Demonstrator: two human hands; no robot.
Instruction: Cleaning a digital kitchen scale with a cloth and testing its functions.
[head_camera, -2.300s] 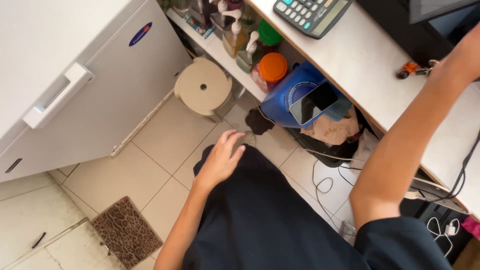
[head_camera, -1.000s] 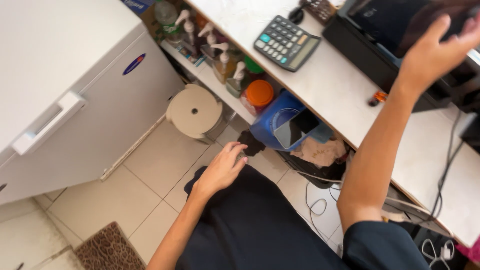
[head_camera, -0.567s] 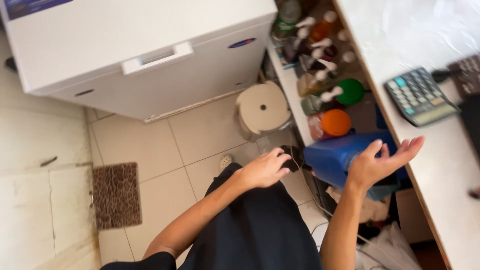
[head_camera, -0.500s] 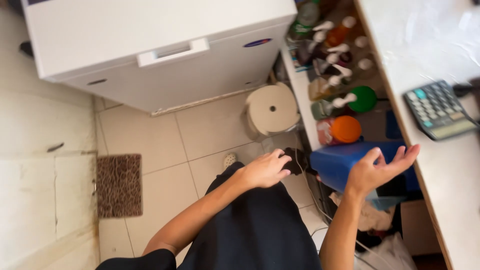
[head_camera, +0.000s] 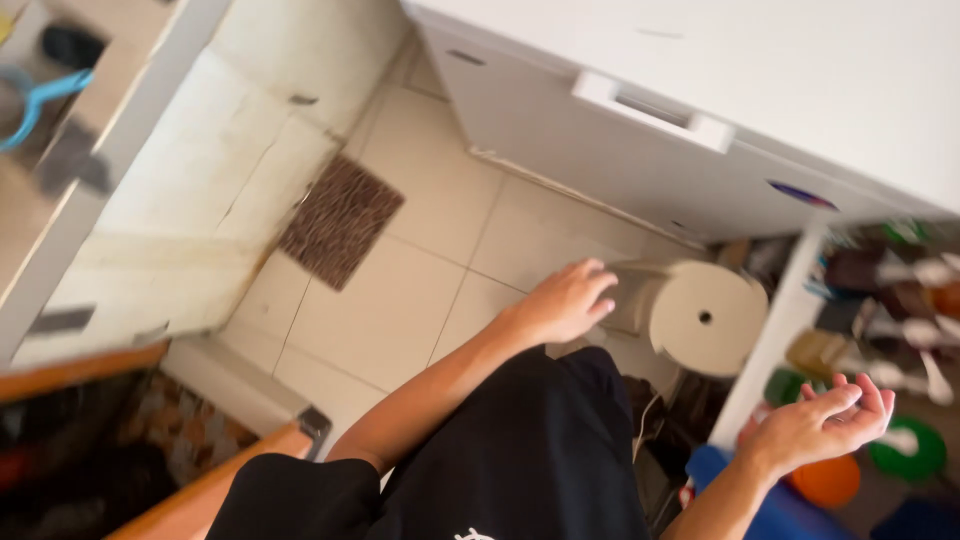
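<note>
Round stool sits on the floor just below the white chest freezer. Your view has swung left off the tabletop. Your left hand hovers just beside the stool, fingers loosely together; right hand has dropped palm-up, fingers apart, empty.

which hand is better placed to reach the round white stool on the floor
Left, probably. The left hand hangs palm down, empty, right beside the round white stool. The right hand is also empty but palm up, further off by the shelf of bottles.
</note>
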